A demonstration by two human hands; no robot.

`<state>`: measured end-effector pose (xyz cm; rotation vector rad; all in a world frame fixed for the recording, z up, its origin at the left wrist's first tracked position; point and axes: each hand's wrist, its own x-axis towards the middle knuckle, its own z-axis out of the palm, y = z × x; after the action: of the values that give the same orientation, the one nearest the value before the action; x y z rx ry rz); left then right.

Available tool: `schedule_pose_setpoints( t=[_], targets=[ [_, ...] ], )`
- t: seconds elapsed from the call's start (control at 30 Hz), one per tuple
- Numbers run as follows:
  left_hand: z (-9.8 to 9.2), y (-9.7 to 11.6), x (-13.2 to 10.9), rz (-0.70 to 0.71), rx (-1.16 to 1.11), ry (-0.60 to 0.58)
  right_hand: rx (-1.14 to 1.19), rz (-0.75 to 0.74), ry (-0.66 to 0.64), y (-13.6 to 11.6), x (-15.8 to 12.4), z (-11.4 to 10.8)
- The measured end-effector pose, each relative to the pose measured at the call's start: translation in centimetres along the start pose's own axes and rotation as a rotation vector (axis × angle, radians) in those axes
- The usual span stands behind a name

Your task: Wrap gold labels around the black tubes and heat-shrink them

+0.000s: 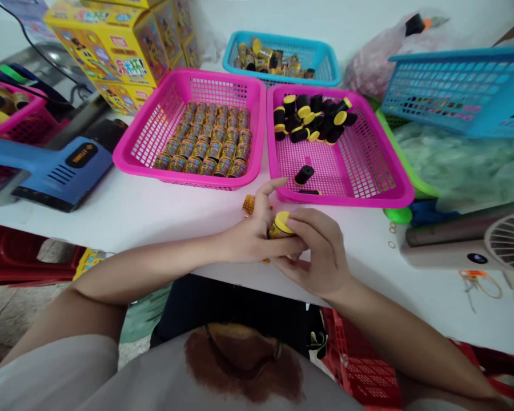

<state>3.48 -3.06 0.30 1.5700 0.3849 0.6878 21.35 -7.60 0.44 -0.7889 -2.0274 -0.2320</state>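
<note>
Over the table [368,242], hands [255,238] [323,245] encircle a canister [278,226]

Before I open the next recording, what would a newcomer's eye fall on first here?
Probably the pink basket left of centre, with patterned cylinders in neat rows, beside a second pink basket of jumbled black-and-yellow pieces. In front, the left hand and right hand hold a yellow-topped cylinder. Bright yellow boxes stand stacked at upper left.
</note>
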Motion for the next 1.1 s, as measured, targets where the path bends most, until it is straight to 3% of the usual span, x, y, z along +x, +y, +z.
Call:
schedule_pose_setpoints(
  t=[0.2,0.4,0.53,1.0,1.1],
  targets=[
    [-0.3,0.8,0.0,0.002,-0.052,0.024,0.078,0.031,0.011,-0.2,0.0,1.0],
    [-0.3,0.7,0.0,0.048,-0.065,0.011,-0.049,-0.058,-0.028,0.0,-0.9,0.7],
    [-0.1,1.0,0.0,0.093,-0.029,0.018,-0.001,-0.106,0.005,0.3,-1.2,0.5],
    [-0.3,-1.0,-0.1,0.187,-0.052,0.000,0.038,-0.189,-0.014,0.3,-0.6,0.0],
    [-0.4,-1.3,0.0,0.212,-0.102,-0.072,0.089,-0.196,-0.050,0.3,-0.8,-0.3]
  ],
)
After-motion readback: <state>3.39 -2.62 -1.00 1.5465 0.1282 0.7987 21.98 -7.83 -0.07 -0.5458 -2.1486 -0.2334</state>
